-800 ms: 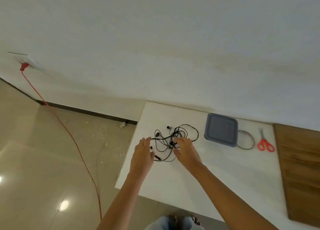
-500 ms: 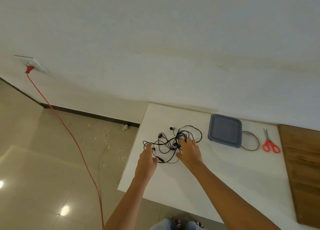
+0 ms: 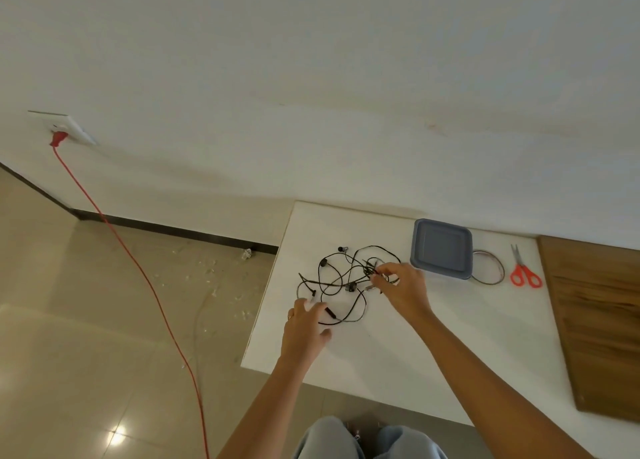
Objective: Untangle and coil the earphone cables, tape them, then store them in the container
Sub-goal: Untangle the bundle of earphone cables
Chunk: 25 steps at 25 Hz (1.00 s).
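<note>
Black earphone cables [image 3: 346, 282] lie in a loose tangle on the white bench [image 3: 381, 354], towards its far-left part, with earbuds and plugs sticking out of the loops. The right hand [image 3: 403, 287] sits at the right side of the tangle, its fingers curled in and pinching a strand there, slightly lifted off the surface. The left hand [image 3: 304, 327] reaches in at the near-left edge of the tangle with its fingers fairly straight and spread, the fingertips beside a black plug. Whether they press on the cable is not clear. A ring shows on one of its fingers.

Just right of the tangle, near the wall, stands a grey-blue square container [image 3: 441, 249] with rounded corners. A thin tape roll [image 3: 501, 268] lies touching its right side, partly hidden behind it, and red-handled scissors [image 3: 520, 263] lie just beyond that, blades pointing to the wall. A brown wooden board [image 3: 602, 320] borders the bench on the right.

On the left, a red cord [image 3: 138, 268] runs from a wall socket [image 3: 69, 129] across the tiled floor [image 3: 69, 354].
</note>
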Each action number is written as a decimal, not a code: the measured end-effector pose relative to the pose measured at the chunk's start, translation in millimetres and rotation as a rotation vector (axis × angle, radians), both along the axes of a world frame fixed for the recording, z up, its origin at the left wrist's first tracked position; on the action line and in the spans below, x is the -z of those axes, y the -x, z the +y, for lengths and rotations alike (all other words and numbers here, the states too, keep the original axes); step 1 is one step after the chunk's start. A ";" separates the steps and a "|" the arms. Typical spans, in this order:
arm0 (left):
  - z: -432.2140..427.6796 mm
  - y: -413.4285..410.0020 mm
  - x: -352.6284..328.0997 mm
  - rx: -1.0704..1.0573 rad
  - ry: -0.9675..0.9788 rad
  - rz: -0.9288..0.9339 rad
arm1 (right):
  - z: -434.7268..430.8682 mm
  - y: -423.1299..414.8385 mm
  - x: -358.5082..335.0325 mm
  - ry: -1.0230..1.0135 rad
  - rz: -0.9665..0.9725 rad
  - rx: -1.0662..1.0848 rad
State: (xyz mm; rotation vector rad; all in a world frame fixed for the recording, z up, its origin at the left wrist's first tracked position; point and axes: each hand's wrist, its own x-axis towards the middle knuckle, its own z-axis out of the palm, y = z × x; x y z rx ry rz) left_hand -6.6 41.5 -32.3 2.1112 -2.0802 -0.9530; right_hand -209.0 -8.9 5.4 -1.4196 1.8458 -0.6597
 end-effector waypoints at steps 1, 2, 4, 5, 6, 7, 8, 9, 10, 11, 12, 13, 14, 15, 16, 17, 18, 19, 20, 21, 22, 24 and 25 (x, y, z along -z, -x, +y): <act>1.0 0.5 -1.2 -0.012 -0.003 0.020 | 1.7 2.8 -9.2 0.013 -0.031 0.016; 0.6 1.0 -2.6 -0.033 0.003 0.055 | 3.1 5.1 -18.7 0.027 -0.056 0.028; -3.1 3.7 -8.6 -0.091 0.061 0.180 | 4.3 8.6 -36.2 0.041 -0.123 0.017; -6.3 5.8 -14.7 -0.124 0.122 0.251 | 4.2 10.0 -45.3 0.046 -0.158 0.005; -11.1 9.0 -22.3 -0.159 0.193 0.320 | 3.7 11.5 -53.3 0.050 -0.186 -0.008; -16.9 12.9 -32.1 -0.187 0.256 0.384 | 3.4 13.1 -60.6 0.055 -0.213 -0.024; -23.1 17.5 -42.6 -0.202 0.298 0.450 | 3.5 14.6 -68.3 0.056 -0.252 -0.035; -29.6 22.9 -54.2 -0.204 0.313 0.515 | 2.5 16.0 -75.0 0.058 -0.290 -0.049; -36.1 28.8 -65.7 -0.186 0.311 0.575 | 1.0 17.2 -81.8 0.058 -0.330 -0.063; -42.4 34.7 -76.6 -0.151 0.296 0.615 | -0.7 17.6 -87.5 0.059 -0.359 -0.077; -48.2 40.2 -86.6 -0.106 0.293 0.635 | -2.6 17.5 -94.2 0.062 -0.392 -0.095; -53.3 44.7 -94.2 -0.067 0.304 0.638 | -4.1 17.6 -101.5 0.068 -0.424 -0.119; -58.0 48.2 -99.8 -0.035 0.323 0.640 | -5.4 17.9 -108.8 0.071 -0.453 -0.136; -62.5 50.9 -104.9 -0.014 0.338 0.638 | -6.5 19.4 -114.8 0.074 -0.459 -0.154; -65.9 52.4 -110.9 -0.003 0.340 0.642 | -7.2 20.5 -120.1 0.076 -0.456 -0.167; -69.8 52.3 -117.3 0.000 0.331 0.648 | -8.5 22.4 -123.5 0.088 -0.438 -0.173; -73.1 51.4 -124.0 0.004 0.306 0.661 | -9.6 24.8 -126.6 0.106 -0.420 -0.171; -76.2 49.4 -130.6 0.009 0.279 0.676 | -10.9 27.6 -127.3 0.129 -0.389 -0.163; -77.7 47.1 -137.4 0.018 0.263 0.688 | -11.5 30.2 -128.6 0.146 -0.353 -0.153; -78.6 45.1 -143.3 0.023 0.260 0.690 | -11.7 32.5 -129.5 0.161 -0.316 -0.155; -79.4 43.9 -148.6 0.014 0.260 0.689 | -11.8 34.4 -130.2 0.168 -0.280 -0.170; -80.4 42.5 -155.6 -0.011 0.266 0.677 | -9.0 36.0 -134.2 0.160 -0.223 -0.231; -80.3 41.7 -158.3 -0.017 0.274 0.672 | -7.1 36.7 -136.3 0.163 -0.194 -0.263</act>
